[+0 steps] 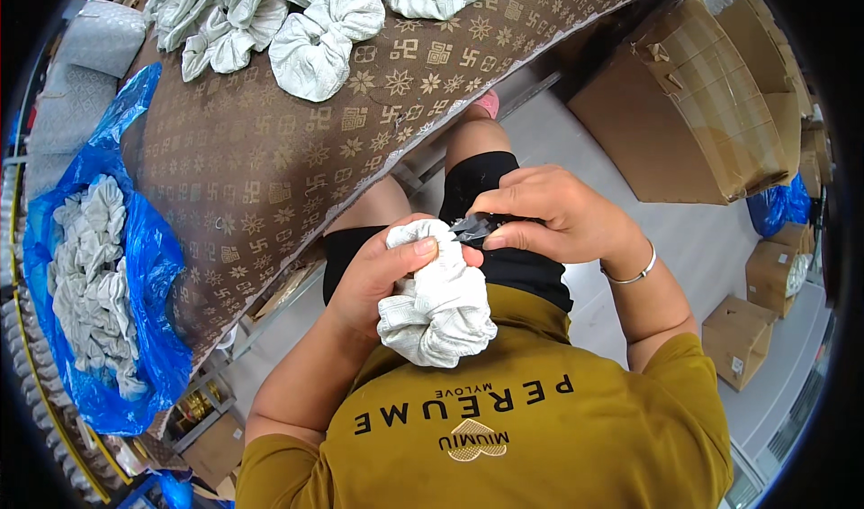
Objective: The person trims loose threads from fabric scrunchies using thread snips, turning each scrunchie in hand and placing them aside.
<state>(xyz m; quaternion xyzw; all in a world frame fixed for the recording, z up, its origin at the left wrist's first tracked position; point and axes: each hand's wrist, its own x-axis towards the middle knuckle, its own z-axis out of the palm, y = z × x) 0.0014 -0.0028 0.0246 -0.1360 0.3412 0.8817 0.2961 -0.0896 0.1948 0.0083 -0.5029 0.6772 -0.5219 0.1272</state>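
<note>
White scrunchie (436,315) near black lettering (470,406) on shirt (621,446)

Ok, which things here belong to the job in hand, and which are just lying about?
Job in hand:
white scrunchie in left hand
dark tool in right hand
likely scrunchie pile and filled blue bag

Apparently just lying about:
large cardboard box
small cardboard box

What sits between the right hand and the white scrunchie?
The head view shows a small black tool there, held in the right hand, its tip at the white scrunchie.
</note>
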